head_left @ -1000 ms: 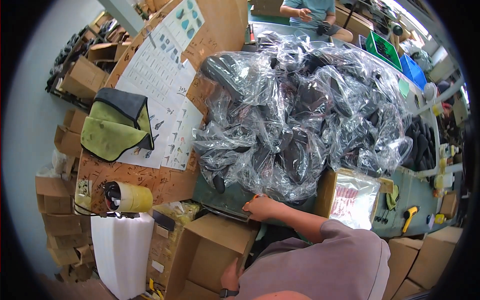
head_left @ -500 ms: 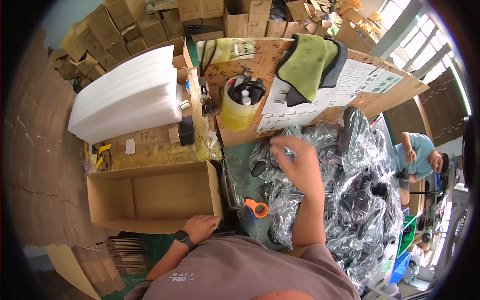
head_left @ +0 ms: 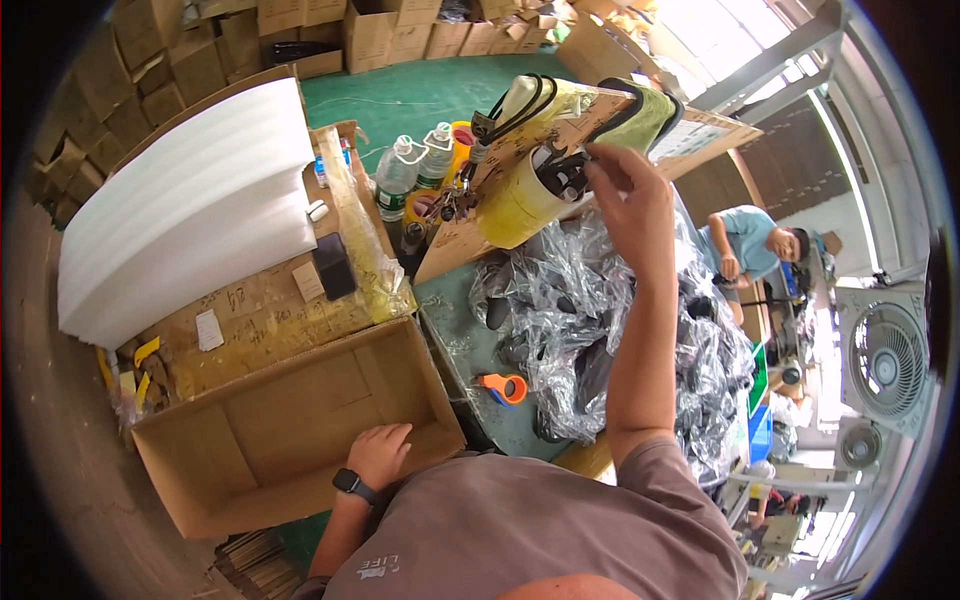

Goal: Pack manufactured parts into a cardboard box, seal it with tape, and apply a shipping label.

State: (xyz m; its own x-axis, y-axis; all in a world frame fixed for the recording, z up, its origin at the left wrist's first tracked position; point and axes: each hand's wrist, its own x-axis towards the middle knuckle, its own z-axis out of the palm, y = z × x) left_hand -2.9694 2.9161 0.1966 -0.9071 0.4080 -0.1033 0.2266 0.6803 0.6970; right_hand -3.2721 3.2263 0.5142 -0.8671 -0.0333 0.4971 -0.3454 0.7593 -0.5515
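My left hand [head_left: 380, 452] rests on the near rim of an open, empty cardboard box [head_left: 270, 410], fingers curled over the edge. A black watch sits on that wrist. My right hand [head_left: 628, 196] is raised at arm's length, fingers pinched together next to a yellow cup [head_left: 525, 190] holding black tools, on a cardboard panel. Whether the fingers hold anything is hidden. Below the arm lies a heap of clear plastic bags [head_left: 600, 310] with dark items inside.
A stack of white foam sheets [head_left: 185, 205] lies on the left. Water bottles [head_left: 415, 170] stand behind the cardboard panel. An orange tape dispenser [head_left: 503, 387] lies on the green table. Another person [head_left: 750, 245] sits at the right. Fans [head_left: 885, 360] stand at far right.
The view has swung left. My right hand rose from the bag heap up to the yellow cup. My left hand stayed at the box rim.
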